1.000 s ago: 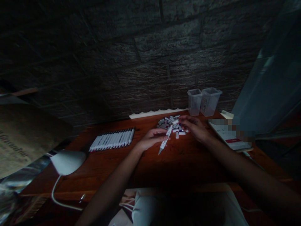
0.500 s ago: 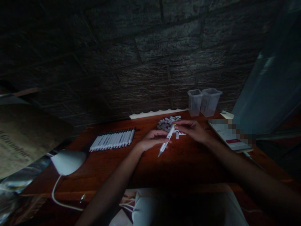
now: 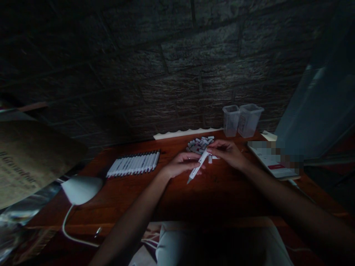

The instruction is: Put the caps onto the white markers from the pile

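Found at the far left a sheet of brown printed paper, hanging over the left end of the wooden desk. Noted just right of it a white rounded object on the desk, with a white cord trailing toward the near edge. Saw farther right a row of white markers, laid side by side and touching, well apart from both hands. Picked out a pale scalloped strip at the foot of the dark brick wall, beyond the row and to its right.

Caught the left hand near the middle of the desk, fingers curled shut around the barrel of a white marker. Saw that marker held just above the wood between the two hands, slanted, tip pointing near and left, far end up toward the right. Made out a pile of loose caps just beyond it, on the far side.

Found the right hand just right of the pile, fingertips pinched narrow on the marker's far end; could not tell in the dim light whether a cap sat there.

Noted two clear plastic cups against the wall farther right, standing upright and touching. Ended at a white booklet with a red label, lying flat near the desk's right edge.
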`<act>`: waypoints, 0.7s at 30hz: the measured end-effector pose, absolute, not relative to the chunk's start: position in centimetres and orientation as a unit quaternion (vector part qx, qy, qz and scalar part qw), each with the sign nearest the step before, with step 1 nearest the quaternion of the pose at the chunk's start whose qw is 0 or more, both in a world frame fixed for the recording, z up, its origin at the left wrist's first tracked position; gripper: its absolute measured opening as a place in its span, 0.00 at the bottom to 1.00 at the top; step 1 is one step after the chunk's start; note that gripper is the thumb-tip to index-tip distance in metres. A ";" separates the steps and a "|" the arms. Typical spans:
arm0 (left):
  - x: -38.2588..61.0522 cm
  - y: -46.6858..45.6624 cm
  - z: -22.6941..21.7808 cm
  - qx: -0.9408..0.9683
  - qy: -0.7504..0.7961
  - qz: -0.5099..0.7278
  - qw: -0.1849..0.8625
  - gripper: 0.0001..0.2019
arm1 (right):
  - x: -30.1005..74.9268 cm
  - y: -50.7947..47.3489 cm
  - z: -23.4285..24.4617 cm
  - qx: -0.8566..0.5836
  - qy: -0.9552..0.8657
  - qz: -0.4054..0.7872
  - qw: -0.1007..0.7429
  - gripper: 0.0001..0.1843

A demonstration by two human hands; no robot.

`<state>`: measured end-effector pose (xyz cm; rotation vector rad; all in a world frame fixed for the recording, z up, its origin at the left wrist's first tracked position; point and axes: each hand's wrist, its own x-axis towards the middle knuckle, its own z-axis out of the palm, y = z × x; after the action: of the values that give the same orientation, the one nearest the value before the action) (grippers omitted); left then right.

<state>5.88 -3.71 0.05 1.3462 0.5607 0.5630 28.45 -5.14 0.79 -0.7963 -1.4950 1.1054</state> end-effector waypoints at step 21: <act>3.9 -1.9 2.0 0.400 0.199 0.471 0.761 0.34 | 28.8 -4.8 1.1 -0.431 -0.604 0.424 0.519 0.26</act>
<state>3.91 -1.88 2.03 0.8702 0.4325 1.0248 28.85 -4.79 1.10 -1.0340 -1.4500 1.0176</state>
